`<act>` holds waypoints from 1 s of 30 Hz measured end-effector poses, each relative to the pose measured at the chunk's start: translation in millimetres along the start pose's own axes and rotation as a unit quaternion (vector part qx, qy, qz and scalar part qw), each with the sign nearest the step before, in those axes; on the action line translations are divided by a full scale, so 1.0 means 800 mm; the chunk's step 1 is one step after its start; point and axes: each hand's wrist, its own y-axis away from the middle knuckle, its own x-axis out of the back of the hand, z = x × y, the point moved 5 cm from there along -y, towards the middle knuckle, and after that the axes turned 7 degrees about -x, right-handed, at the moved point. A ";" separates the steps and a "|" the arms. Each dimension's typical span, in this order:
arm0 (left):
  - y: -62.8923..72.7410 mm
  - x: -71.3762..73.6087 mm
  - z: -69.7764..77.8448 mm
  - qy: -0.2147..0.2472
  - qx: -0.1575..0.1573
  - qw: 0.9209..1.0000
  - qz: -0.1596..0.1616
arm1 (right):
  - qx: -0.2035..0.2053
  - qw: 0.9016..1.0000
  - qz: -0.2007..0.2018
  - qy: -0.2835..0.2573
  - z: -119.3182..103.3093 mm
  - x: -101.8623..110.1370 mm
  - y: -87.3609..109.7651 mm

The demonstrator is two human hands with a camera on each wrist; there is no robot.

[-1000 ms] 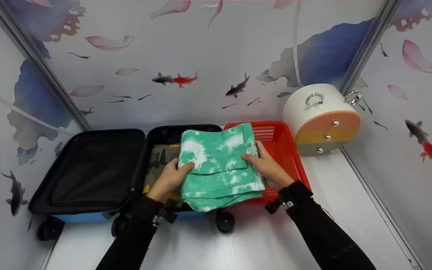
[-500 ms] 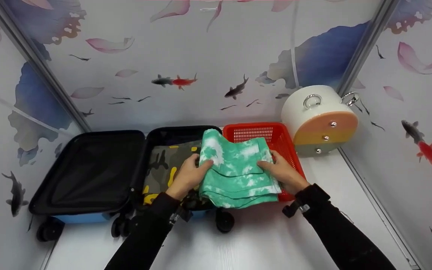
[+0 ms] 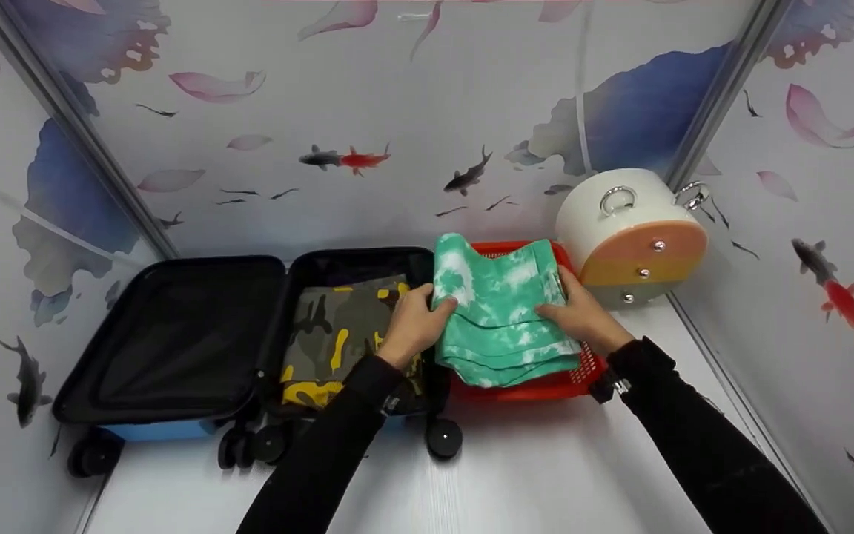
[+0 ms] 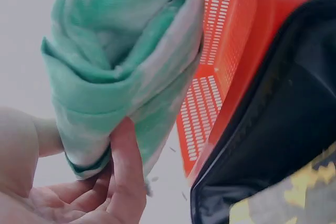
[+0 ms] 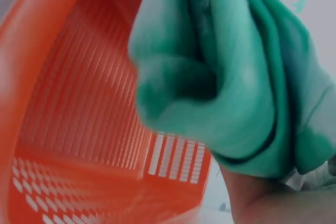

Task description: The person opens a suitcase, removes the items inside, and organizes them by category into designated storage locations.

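Note:
A folded green and white tie-dye garment (image 3: 501, 311) hangs over the red plastic basket (image 3: 538, 389), its layers sagging slightly in the middle. My left hand (image 3: 418, 320) grips its left edge, thumb on top and fingers beneath. On the opposite edge my right hand (image 3: 583, 315) holds it the same way. Both wrist views show the cloth's rolled folds above the slotted basket, where no other item shows. Left of the basket, a folded camouflage garment (image 3: 323, 334) in grey and yellow lies in the suitcase's right half (image 3: 360, 258).
The suitcase's black-lined lid (image 3: 190, 341) lies opened out on the left, with black wheels (image 3: 444, 437) toward the front. A white rounded cabinet (image 3: 605, 204) with coloured drawers and ring handles stands at the back right. Printed walls enclose the white surface (image 3: 516, 475).
Both hands have carried the green garment to the right, from partly over the suitcase to over the red basket. More of the camouflage garment now shows.

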 end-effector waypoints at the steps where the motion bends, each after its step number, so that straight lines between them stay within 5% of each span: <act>1: -0.004 -0.006 -0.001 0.003 0.001 1.000 -0.001 | 0.004 1.000 0.006 0.000 0.001 0.004 -0.002; 9: -0.019 -0.038 -0.006 -0.051 0.013 0.998 -0.029 | 0.035 0.998 0.042 0.006 0.019 0.017 -0.025; 20: -0.014 -0.089 -0.021 0.003 0.038 0.994 -0.104 | 0.027 0.987 0.063 0.144 0.047 0.002 -0.052; 24: -0.017 -0.097 -0.030 0.024 0.044 0.993 -0.105 | 0.019 0.985 0.067 0.156 0.053 -0.007 -0.057; 30: -0.013 -0.100 -0.028 -0.005 0.048 0.994 -0.094 | 0.017 0.987 0.044 0.151 0.052 -0.005 -0.057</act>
